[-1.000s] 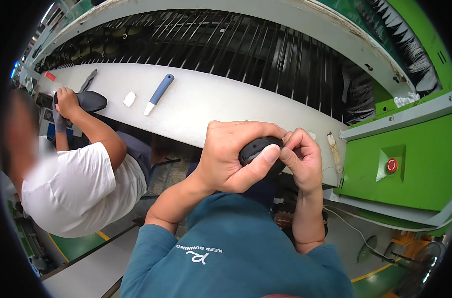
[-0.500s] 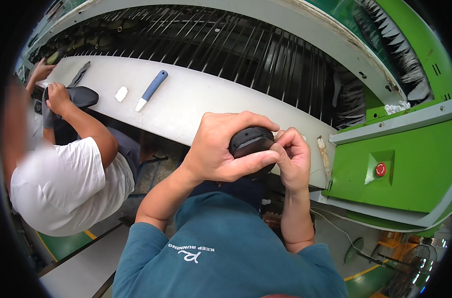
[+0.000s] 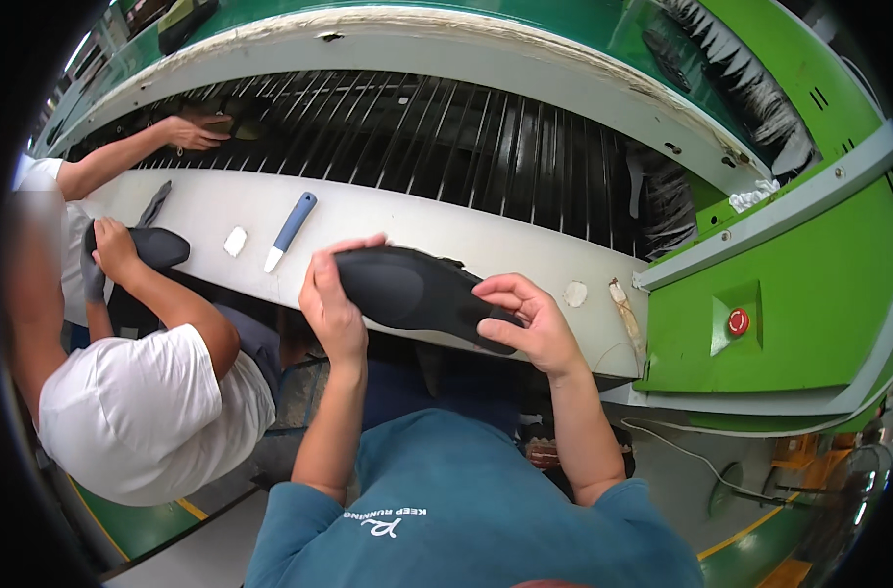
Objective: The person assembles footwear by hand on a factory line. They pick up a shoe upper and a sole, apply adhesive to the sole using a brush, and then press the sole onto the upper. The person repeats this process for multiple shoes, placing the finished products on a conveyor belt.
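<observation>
left grip (image 3: 335, 309) opposite half-curled right grip (image 3: 542, 333)

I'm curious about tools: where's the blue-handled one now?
In the head view, the blue-handled tool lies left of centre on the white worktop, just right of a small white piece.

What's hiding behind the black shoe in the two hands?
Around the shoe you see the white table, with metal rods beyond. The shoe, left hand and right hand cover part of the table, so anything there can't be seen.
</observation>
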Available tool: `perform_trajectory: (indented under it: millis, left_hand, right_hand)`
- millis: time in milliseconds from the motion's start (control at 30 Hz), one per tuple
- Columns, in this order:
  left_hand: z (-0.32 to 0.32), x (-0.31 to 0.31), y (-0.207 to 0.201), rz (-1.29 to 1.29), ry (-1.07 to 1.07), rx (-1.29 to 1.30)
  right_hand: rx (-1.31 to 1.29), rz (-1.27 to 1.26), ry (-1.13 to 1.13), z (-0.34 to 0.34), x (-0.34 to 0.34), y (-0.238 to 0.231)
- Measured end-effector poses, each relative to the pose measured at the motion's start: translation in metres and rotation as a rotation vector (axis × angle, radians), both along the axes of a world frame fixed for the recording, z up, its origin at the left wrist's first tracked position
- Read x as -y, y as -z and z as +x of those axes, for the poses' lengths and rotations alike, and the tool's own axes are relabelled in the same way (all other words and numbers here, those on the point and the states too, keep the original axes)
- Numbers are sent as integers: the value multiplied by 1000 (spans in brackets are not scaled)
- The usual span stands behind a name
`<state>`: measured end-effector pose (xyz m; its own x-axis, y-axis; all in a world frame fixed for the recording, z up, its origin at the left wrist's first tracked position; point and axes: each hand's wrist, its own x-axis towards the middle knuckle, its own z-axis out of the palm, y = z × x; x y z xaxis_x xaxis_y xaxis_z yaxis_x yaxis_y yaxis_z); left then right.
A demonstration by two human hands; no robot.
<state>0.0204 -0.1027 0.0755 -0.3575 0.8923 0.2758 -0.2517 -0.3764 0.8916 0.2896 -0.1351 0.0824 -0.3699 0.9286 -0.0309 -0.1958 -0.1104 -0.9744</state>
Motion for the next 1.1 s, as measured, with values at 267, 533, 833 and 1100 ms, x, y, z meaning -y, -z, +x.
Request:
perform_trajectory:
  millis: [267,533,833,1100]
  left_hand:
    - [31,113,77,-173,-52,-377]
    - [55,-15,45,-157,189,9]
    - [63,-33,-47,215,88,-368]
    - [59,-38,-67,316,89,-586]
  right_hand:
    - [-347,-103,397,-2,-3,-16]
    - [213,355,437,-36,-17,-64]
    - [370,697,581,-36,11,-67]
    - [336,759,638,-46,0,-59]
